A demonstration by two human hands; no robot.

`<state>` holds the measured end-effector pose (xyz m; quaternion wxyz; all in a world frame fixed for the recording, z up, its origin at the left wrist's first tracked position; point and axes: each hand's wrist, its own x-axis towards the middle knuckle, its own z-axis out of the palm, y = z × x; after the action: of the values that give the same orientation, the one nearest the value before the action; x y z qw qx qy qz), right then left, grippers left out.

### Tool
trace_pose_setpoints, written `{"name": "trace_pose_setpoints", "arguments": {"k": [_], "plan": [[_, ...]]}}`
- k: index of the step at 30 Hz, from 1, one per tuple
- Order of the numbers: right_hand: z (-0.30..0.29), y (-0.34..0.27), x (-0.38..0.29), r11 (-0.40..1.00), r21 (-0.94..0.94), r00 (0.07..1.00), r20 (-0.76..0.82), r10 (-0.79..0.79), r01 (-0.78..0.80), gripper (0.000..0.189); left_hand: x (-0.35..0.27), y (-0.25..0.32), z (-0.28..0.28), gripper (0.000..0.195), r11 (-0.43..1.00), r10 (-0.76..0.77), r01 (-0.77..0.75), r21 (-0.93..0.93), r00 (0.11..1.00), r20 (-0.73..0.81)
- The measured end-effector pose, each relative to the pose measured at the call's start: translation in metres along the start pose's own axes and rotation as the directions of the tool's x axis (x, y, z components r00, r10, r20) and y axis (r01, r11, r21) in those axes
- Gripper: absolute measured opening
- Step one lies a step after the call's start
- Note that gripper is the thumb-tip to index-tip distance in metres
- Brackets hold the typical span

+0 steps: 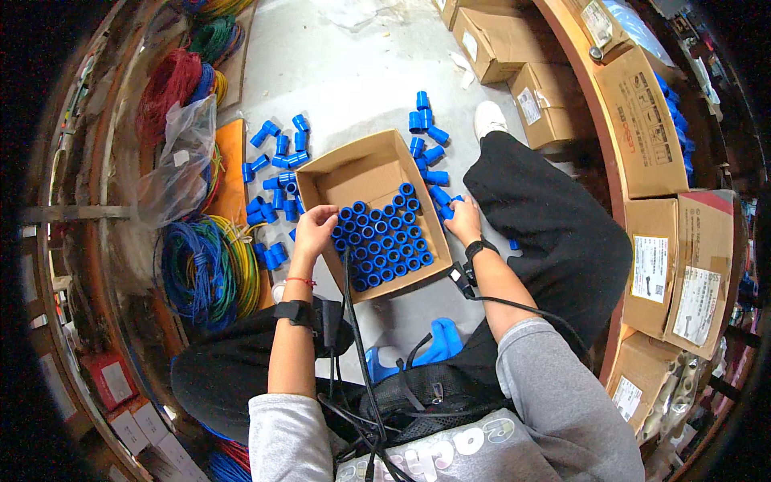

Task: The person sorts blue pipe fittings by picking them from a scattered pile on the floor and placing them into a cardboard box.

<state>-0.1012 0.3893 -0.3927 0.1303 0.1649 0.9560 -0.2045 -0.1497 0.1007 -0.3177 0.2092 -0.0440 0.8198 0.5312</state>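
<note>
An open cardboard box [355,175] sits on the floor between my legs. Rows of blue plastic pipe couplings [385,241] stand on end inside it, filling the lower part, while bare cardboard shows at the upper part. Over the box's left edge, my left hand [316,230] has its fingertips by the leftmost couplings; whether it grips one is hidden. Just outside the right wall, my right hand [465,222] has its fingers closed around a blue coupling [447,212]. Loose blue couplings [282,144] lie left of the box, and more loose couplings [432,155] lie to its right.
Coiled wires [208,271] and a clear plastic bag [181,150] line the left shelf. Cardboard cartons [650,259] fill the right shelf, with closed cartons [500,45] on the floor beyond. Black cables [355,325] run from my wrists. A blue stool [446,340] is under me.
</note>
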Motion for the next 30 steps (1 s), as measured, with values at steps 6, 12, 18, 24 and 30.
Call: {"name": "trace_pose_setpoints", "arguments": {"k": [6, 12, 18, 24, 30], "plan": [[-0.018, -0.010, -0.011, 0.996, -0.029, 0.996, 0.030, 0.085, -0.084, 0.026, -0.004, 0.004, 0.000, 0.019, 0.999, 0.031, -0.031, 0.019, 0.999, -0.012], [-0.030, -0.011, -0.014, 0.996, -0.087, 1.000, 0.025, -0.010, 0.012, 0.023, -0.003, 0.004, 0.000, 0.020, 0.998, 0.053, -0.052, 0.033, 0.999, -0.015], [-0.045, -0.003, 0.009, 0.984, 0.170, 0.994, -0.101, -0.034, 0.051, 0.029, 0.002, 0.020, 0.010, 0.018, 0.979, 0.156, -0.156, 0.131, 0.988, 0.008], [-0.111, -0.094, -0.004, 0.651, 0.743, 0.971, 0.005, -0.239, 0.157, 0.025, -0.005, 0.057, 0.008, 0.020, 0.960, 0.130, -0.093, -0.263, 0.984, 0.125], [-0.090, -0.130, -0.010, 0.553, 0.766, 0.895, -0.066, -0.442, 0.329, 0.030, -0.016, 0.095, 0.022, 0.025, 0.934, 0.062, 0.009, -0.357, 0.980, 0.187]]}}
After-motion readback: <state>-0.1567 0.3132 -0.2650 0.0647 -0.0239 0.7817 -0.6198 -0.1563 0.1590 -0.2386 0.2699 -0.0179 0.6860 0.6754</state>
